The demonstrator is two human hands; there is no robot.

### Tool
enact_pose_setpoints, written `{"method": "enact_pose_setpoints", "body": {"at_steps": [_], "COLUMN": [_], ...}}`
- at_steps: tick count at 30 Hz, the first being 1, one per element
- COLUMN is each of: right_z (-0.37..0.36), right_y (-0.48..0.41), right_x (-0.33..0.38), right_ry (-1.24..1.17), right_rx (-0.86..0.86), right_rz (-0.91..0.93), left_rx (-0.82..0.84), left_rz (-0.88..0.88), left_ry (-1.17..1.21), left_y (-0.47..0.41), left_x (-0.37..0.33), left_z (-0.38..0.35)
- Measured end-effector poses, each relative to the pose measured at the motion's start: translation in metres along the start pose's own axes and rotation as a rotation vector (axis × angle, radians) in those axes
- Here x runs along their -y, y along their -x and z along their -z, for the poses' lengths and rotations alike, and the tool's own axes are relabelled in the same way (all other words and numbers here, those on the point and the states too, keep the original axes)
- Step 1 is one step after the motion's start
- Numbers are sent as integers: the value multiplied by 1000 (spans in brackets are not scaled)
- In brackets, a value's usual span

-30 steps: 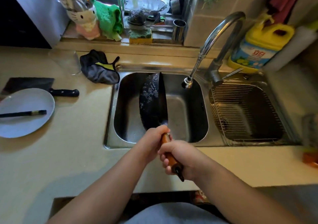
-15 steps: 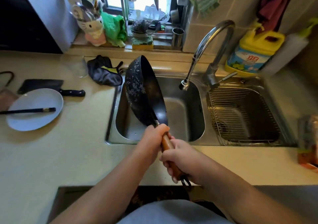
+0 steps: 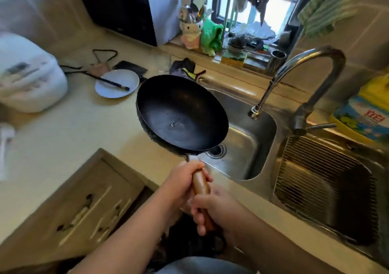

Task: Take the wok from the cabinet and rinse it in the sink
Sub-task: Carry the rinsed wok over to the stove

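Observation:
The black wok (image 3: pixel 182 113) is held level, its hollow facing up, over the left edge of the steel sink (image 3: pixel 248 147) and the counter beside it. A small wet speck lies at its bottom. Both hands grip its brown wooden handle (image 3: pixel 201 186). My left hand (image 3: pixel 185 179) holds it close to the pan. My right hand (image 3: pixel 212 210) holds it further back, near the end. The curved tap (image 3: pixel 303 79) stands to the right of the wok with no water running. Below the counter an open cabinet door (image 3: pixel 80 206) stands out at the lower left.
A white plate with chopsticks (image 3: pixel 116 83) and a cleaver lie on the counter behind the wok. A white rice cooker (image 3: pixel 27 75) stands far left. The right sink basin holds a wire rack (image 3: pixel 324 187). A yellow detergent bottle (image 3: pixel 366 113) stands at the right.
The wok went from standing on edge inside the sink to raised and turned level, hollow up, shifted left over the sink's edge. My view swung left and the open cabinet door came into sight.

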State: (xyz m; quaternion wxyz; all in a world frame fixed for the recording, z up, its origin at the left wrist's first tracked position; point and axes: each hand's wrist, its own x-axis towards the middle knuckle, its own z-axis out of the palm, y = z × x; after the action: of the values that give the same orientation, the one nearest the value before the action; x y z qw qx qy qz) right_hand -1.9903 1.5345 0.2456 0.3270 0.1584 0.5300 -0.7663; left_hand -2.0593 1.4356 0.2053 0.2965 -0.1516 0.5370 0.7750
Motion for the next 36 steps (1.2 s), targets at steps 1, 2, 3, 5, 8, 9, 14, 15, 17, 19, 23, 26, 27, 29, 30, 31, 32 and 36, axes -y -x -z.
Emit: {"method": "enact_pose_setpoints", "body": {"at_steps": [1,2,3,5,8,9,14,15,17,19,23,26,27,29,30,31,32,36], "right_z": [2,3,2,-3,-21,-29,-75,-86,-111,-135,-193,-239,-254,-282,-296,-309,-321,-368], "right_y": [4,7,10,12,16,17,25,28,35,42,66,89,97,112,120,127,134,157], "right_x": [-5,-11,-16,-26,-36,-39,-58,-63,-78,-95,-142,-182,-195,-220,-231,-242,-253,-292], "right_ry": [100,191,264,382,528,553,605,628,672,706,784,834,852,882,897,911,924,979], "right_rx": [12,25,46,89,174,215,429,467,537,587,684,758,789,856,885,913,940,1002], "right_rz": [15,26,32,32,-27,-47,-46,-47,-53,-66,-103,-114,-112,-112,-112,-112,-116,-156], "left_rx": [-67,-135,-197,-312,-446,-480,-641,-677,-753,-817,-896,-984,-1017,-1076,-1101,-1124,-1145,-1200], "left_rz": [-15,-21,-22,-42,-95,-117,-219,-235,-267,-279,-315,-333,-333,-336,-338,-340,-343,-351], "left_ry": [-26,-31,-14,35,47,58,76,78,106,142,205,210,215,254,269,278,284,315], "left_y": [8,16,24,41,70,81,144,157,189,219,292,350,369,407,424,441,456,513], "left_x": [5,9,13,19,25,27,35,37,45,53,80,104,112,128,137,145,153,181], "left_z": [-2,-1,0,8,27,35,72,78,93,107,147,179,188,206,216,225,233,269]}}
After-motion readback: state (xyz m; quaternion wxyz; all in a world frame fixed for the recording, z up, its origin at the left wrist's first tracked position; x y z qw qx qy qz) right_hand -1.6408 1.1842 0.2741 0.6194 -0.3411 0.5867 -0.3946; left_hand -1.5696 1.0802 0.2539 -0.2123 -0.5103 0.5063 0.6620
